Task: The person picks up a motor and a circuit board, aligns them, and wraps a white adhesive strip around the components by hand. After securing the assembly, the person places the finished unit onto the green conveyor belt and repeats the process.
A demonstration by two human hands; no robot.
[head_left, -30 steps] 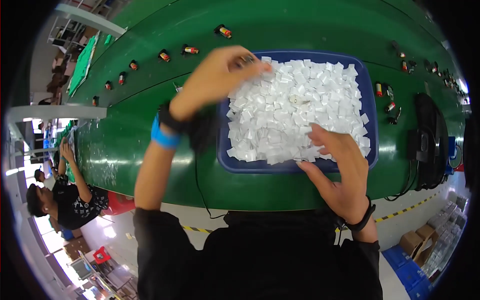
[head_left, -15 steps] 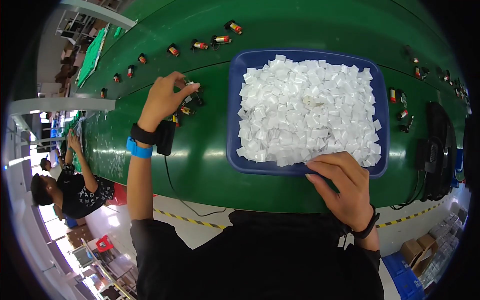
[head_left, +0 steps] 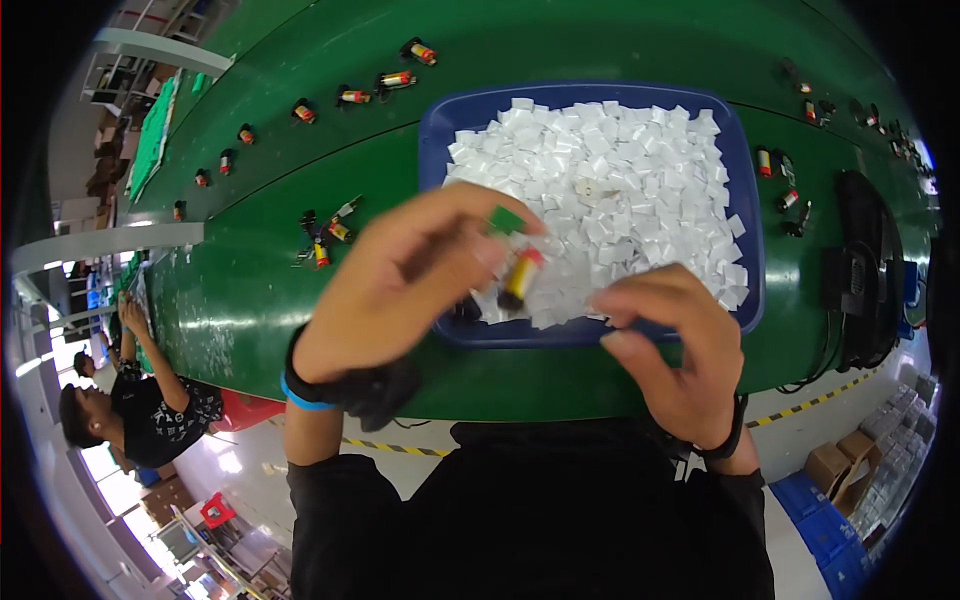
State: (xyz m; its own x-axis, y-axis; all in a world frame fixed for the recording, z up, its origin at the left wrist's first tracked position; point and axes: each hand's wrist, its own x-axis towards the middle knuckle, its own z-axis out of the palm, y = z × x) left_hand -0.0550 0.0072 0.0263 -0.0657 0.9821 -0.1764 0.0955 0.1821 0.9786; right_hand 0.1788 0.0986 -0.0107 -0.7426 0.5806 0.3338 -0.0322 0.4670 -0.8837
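The left hand (head_left: 400,275) grasped a red-and-yellow cylindrical part (head_left: 523,275), best held steady, over a blue tray's (head_left: 560,341) near edge; whether the right hand (head_left: 685,350) gripped anything, I couldn't tell.

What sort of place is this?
Probably a factory assembly area: a long green workbench bearing small red-and-yellow cylindrical parts, a blue tray of white pieces, and yellow-and-black floor tape.
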